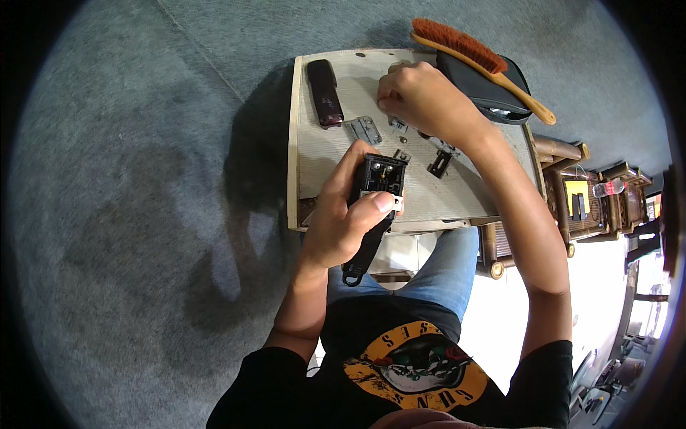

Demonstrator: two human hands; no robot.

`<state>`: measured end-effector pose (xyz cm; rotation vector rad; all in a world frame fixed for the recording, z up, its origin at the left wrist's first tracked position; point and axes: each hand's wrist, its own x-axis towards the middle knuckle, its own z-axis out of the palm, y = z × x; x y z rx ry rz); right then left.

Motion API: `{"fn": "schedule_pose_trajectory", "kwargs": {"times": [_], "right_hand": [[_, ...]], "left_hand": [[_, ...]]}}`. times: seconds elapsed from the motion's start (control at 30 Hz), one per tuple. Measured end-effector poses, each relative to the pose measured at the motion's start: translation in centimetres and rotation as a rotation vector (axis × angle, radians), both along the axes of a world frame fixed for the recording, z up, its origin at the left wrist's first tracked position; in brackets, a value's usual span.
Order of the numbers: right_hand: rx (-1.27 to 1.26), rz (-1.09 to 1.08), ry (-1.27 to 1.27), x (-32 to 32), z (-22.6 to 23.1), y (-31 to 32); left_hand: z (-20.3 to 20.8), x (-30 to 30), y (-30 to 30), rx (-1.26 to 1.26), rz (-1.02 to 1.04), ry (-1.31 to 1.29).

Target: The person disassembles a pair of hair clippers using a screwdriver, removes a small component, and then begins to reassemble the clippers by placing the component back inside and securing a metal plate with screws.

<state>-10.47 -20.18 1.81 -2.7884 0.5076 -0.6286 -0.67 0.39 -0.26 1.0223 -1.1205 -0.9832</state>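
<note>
My left hand is wrapped round a black hair clipper, its thumb pressed near the head. The clipper's upper end is uncovered, showing screws and inner parts. At the far side of the table, my right hand is closed with its fingers curled down; whatever they hold is hidden. Below those fingers lie a small metal part and a tiny round piece. A grey metal plate lies left of them, and a black bracket-like part to their right. The dark, glossy clipper cover rests at the far left.
The small wooden table stands before my knees. At its far right corner a wooden-handled brush with reddish bristles lies across a black zip case. Bamboo furniture stands to the right, with a clear bottle on it.
</note>
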Motion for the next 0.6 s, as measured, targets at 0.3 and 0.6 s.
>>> {"fn": "schedule_pose_trajectory", "kwargs": {"times": [0.3, 0.6], "right_hand": [[0.227, 0.010, -0.386, -4.9, 3.0, 6.2], [0.104, 0.013, -0.379, -8.5, 3.4, 12.5]], "left_hand": [[-0.9, 0.1, -0.3, -0.041, 0.010, -0.029], [-1.4, -0.2, -0.1, -0.079, 0.017, -0.052]]}}
